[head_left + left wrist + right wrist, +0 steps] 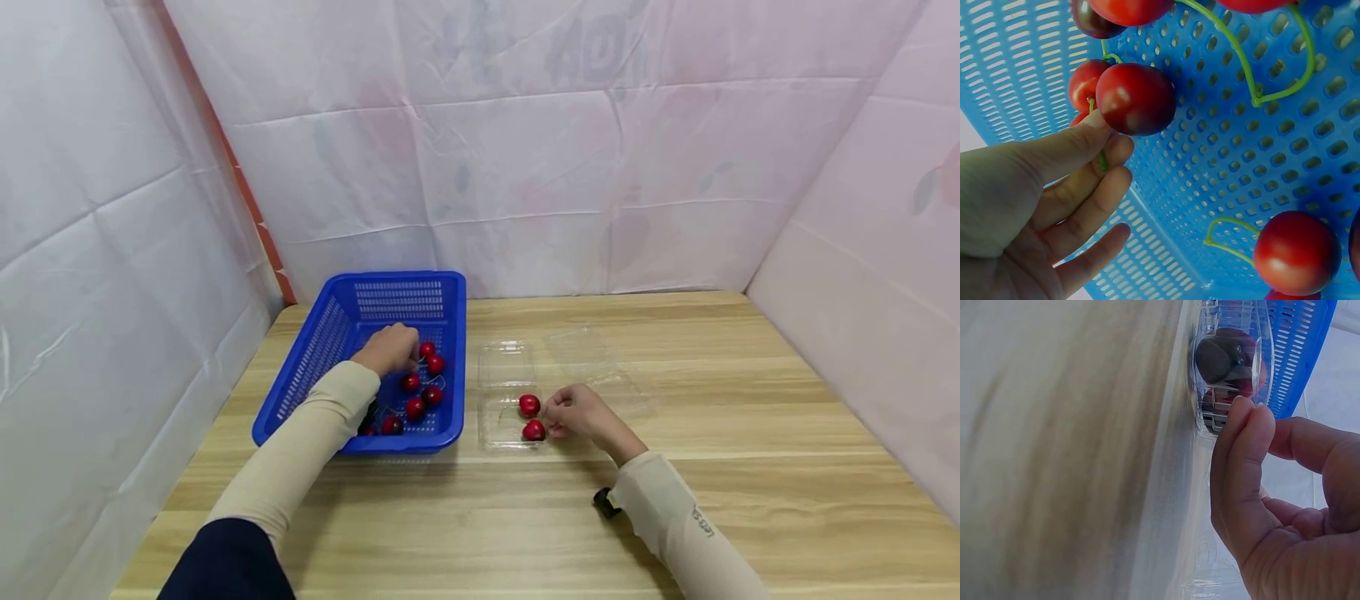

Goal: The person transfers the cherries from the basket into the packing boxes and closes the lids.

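Note:
Inside the blue basket (455, 375), my left hand (392, 348) pinches a green cherry stem (1103, 161) between thumb and fingers. A dark red cherry (1136, 99) sits against the thumb tip, with another cherry (1087, 82) just behind it. Several more cherries (432, 395) with stems lie on the basket floor. To the right of the basket is a clear plastic box (495, 437) with its lid open, holding two cherries (529, 406). My right hand (583, 414) pinches the box's right edge with its fingertips.
More clear plastic packaging (592, 358) lies on the wooden table (720, 350) behind the right hand. Pale printed sheets (517, 167) hang at the back and both sides. A black wrist device (606, 502) is at the right sleeve.

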{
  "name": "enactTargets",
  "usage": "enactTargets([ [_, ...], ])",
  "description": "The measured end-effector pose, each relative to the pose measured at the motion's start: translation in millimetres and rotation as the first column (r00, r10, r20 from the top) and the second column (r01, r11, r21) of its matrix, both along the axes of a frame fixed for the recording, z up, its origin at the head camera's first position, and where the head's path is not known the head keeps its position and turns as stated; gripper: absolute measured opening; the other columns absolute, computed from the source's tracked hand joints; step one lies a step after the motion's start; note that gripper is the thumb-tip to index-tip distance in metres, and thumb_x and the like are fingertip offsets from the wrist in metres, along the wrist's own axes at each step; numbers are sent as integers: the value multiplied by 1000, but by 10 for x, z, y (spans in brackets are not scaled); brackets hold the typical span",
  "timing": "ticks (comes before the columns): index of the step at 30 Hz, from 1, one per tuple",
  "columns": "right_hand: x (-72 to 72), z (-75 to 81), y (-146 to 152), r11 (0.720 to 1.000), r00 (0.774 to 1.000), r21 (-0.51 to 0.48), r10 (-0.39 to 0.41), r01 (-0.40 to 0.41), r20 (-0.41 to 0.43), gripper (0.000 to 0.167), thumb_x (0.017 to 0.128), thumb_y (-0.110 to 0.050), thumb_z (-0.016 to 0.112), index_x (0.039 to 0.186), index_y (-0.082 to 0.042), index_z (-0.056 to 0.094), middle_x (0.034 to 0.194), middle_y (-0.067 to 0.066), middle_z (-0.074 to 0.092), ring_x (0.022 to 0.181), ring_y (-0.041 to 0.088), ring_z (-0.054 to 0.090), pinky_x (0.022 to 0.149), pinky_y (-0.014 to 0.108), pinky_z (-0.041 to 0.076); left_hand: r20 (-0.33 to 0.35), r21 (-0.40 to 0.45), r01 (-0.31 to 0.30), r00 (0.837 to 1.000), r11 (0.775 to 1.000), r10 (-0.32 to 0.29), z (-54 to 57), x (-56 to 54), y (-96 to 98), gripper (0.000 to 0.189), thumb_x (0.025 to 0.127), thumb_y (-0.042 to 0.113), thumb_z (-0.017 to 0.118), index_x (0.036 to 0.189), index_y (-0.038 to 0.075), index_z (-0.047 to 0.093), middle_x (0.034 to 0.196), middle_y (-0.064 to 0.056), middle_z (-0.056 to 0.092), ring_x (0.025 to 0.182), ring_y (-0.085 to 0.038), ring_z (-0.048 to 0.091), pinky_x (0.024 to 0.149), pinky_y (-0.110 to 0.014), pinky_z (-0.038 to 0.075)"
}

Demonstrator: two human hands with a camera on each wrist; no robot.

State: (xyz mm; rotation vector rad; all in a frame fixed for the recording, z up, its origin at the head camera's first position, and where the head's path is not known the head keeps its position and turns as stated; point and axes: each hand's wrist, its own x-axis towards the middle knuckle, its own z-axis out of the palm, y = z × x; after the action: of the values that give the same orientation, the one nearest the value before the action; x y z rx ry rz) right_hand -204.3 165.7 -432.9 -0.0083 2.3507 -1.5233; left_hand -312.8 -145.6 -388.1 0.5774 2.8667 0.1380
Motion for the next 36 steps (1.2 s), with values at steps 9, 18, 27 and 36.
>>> enactTargets([
  [9,-25,-54,19,1000,1000,-22,10,-10,-15,15,94,1,52,92,12,61,82,13,64,69,15,62,64,27,56,-17,57,36,999,998,-35,47,32,-15,10,85,13,73,77,8,76,72,-1,68,61,-14,53,60,-29,48],
  [18,-8,-50,2,1000,1000,-19,-6,6,-13,15,93,1,51,92,13,60,79,12,62,68,14,59,63,27,55,-32,88,36,999,995,-33,96,52,-48,12,87,15,71,79,8,77,72,-3,69,58,-13,53,56,-27,45],
  [27,-2,-47,9,1000,1000,-21,-4,3,-20,15,93,1,51,91,12,60,78,11,62,67,14,59,63,27,55,-75,94,56,996,994,-49,167,86,-67,11,88,13,69,83,9,77,79,-2,71,68,-15,63,66,-32,54],
  [36,7,-32,3,1000,1000,-21,-5,5,-21,14,92,3,50,90,12,59,78,11,61,68,14,59,64,28,56,-136,117,76,989,990,-60,245,93,-107,11,88,14,69,83,10,78,81,-1,72,74,-17,65,72,-36,55],
])
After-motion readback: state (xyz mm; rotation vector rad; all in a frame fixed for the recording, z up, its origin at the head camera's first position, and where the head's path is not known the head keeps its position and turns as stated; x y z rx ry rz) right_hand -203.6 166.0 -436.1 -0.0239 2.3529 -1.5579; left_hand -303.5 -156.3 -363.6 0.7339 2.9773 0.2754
